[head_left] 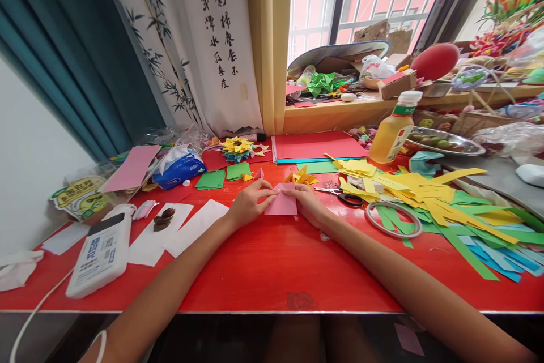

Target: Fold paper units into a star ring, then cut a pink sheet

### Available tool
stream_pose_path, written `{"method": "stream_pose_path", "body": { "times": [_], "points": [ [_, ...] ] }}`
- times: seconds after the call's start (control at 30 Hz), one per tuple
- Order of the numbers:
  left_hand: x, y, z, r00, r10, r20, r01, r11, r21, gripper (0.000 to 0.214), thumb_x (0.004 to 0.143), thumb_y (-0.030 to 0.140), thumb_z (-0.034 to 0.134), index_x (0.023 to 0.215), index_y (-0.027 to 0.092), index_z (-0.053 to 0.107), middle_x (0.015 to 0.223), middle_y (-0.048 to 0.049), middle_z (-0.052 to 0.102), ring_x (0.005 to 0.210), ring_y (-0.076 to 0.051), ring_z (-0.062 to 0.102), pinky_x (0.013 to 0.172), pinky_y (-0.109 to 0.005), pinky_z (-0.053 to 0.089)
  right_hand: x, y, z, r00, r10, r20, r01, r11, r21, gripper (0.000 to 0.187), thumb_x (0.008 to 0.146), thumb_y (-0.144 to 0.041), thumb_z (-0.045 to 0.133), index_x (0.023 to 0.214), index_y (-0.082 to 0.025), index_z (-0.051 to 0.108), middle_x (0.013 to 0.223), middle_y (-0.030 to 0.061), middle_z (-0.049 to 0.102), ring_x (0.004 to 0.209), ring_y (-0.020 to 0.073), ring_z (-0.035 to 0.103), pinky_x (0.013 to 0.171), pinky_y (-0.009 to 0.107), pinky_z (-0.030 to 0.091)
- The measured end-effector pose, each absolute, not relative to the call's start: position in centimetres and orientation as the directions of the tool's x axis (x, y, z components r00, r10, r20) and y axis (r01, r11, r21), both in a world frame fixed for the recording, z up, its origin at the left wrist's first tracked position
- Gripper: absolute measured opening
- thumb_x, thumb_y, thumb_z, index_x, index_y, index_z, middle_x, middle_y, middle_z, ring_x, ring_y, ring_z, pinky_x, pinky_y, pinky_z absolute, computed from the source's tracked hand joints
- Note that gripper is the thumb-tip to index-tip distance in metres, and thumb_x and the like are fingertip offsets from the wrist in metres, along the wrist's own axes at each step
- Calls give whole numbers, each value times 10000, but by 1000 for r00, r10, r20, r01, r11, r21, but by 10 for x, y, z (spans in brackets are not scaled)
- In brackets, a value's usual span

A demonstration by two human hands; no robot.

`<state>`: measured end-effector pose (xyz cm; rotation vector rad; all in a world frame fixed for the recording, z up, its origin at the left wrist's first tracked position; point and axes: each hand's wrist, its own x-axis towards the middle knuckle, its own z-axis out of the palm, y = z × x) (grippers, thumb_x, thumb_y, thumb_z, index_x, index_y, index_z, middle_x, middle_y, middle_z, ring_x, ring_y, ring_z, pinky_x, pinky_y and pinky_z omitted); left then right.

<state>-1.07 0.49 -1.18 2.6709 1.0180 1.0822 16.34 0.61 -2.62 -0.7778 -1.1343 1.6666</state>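
Observation:
A small pink sheet of paper (pixel 281 204) is held just above the red table, in the middle of the view. My left hand (pixel 254 203) pinches its upper left side between thumb and fingers. On the other side, my right hand (pixel 310 204) grips the right edge, its fingers partly behind the paper. Just beyond the hands lie yellow folded paper pieces (pixel 302 175) and a small pink folded piece (pixel 259 174). Scissors (pixel 349 199) with black handles rest to the right of my right hand.
Yellow paper strips (pixel 403 190), a roll of tape (pixel 393 220) and a juice bottle (pixel 393 131) stand or lie right. Red sheets (pixel 317 146) lie at the back. Left are a blue tissue pack (pixel 178 169), white papers (pixel 195 230) and a white corded device (pixel 101 252).

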Motion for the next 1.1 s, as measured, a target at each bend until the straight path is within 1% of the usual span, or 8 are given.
{"method": "stream_pose_path", "body": {
  "times": [0.1, 0.17, 0.4, 0.5, 0.63, 0.83, 1.0, 1.1],
  "points": [
    [-9, 5, -9, 485, 680, 550, 515, -730, 449, 243, 830, 279, 449, 954, 220, 650, 866, -41, 560, 819, -134, 546, 743, -250, 457, 163, 6, -25, -363, 932, 3, -333, -127, -934, 167, 619, -290, 654, 712, -154, 629, 664, 26, 628, 583, 135, 551, 562, 252, 406],
    [-8, 5, -8, 467, 714, 522, 499, -700, 511, 242, 825, 287, 457, 945, 222, 657, 851, -39, 563, 808, -138, 544, 734, -252, 449, 163, 5, -25, -371, 929, 12, -313, -112, -943, 173, 615, -286, 658, 734, -163, 635, 697, 29, 638, 620, 148, 564, 590, 263, 414],
    [-6, 4, -5, 428, 793, 433, 467, -604, 646, 241, 805, 329, 480, 885, 211, 674, 832, -37, 582, 793, -147, 546, 724, -252, 437, 162, 4, -26, -373, 926, 52, -161, -10, -987, 174, 662, -300, 609, 786, -178, 616, 770, 27, 640, 670, 154, 562, 587, 257, 407],
    [-6, 6, -7, 397, 821, 410, 454, -564, 689, 224, 797, 321, 491, 889, 216, 667, 846, -32, 592, 807, -148, 543, 728, -249, 426, 162, 4, -26, -393, 916, 78, -60, 59, -996, 226, 652, -275, 610, 854, -174, 607, 800, 22, 633, 688, 147, 553, 580, 240, 401],
    [-7, 9, -10, 382, 847, 369, 399, -511, 761, 218, 783, 306, 501, 918, 209, 642, 878, -27, 595, 825, -143, 531, 695, -231, 418, 161, 5, -26, -406, 911, 77, -1, 84, -997, 303, 646, -266, 605, 935, -178, 574, 828, 21, 617, 688, 140, 545, 569, 234, 400],
    [-3, 7, -12, 373, 869, 326, 352, -457, 817, 212, 762, 261, 509, 959, 195, 547, 737, 7, 526, 725, -110, 503, 653, -210, 406, 161, 4, -27, -342, 937, 73, 186, 144, -972, 375, 658, -354, 608, 995, -196, 564, 810, 17, 606, 705, 154, 536, 580, 249, 391],
    [-3, 10, -16, 327, 894, 305, 351, -415, 840, 193, 754, 254, 510, 931, 179, 496, 748, 7, 524, 727, -108, 509, 694, -232, 406, 160, 3, -29, -318, 936, 148, 146, 203, -968, 385, 688, -342, 576, 1049, -213, 542, 884, 13, 592, 729, 143, 519, 610, 249, 391],
    [-3, 13, -18, 346, 894, 285, 345, -403, 847, 218, 745, 253, 519, 945, 169, 495, 759, 0, 525, 725, -112, 511, 698, -241, 412, 161, 4, -30, -290, 939, 187, 104, 225, -969, 383, 682, -337, 576, 1041, -210, 537, 887, 12, 582, 759, 151, 518, 628, 252, 399]
  ]
}}
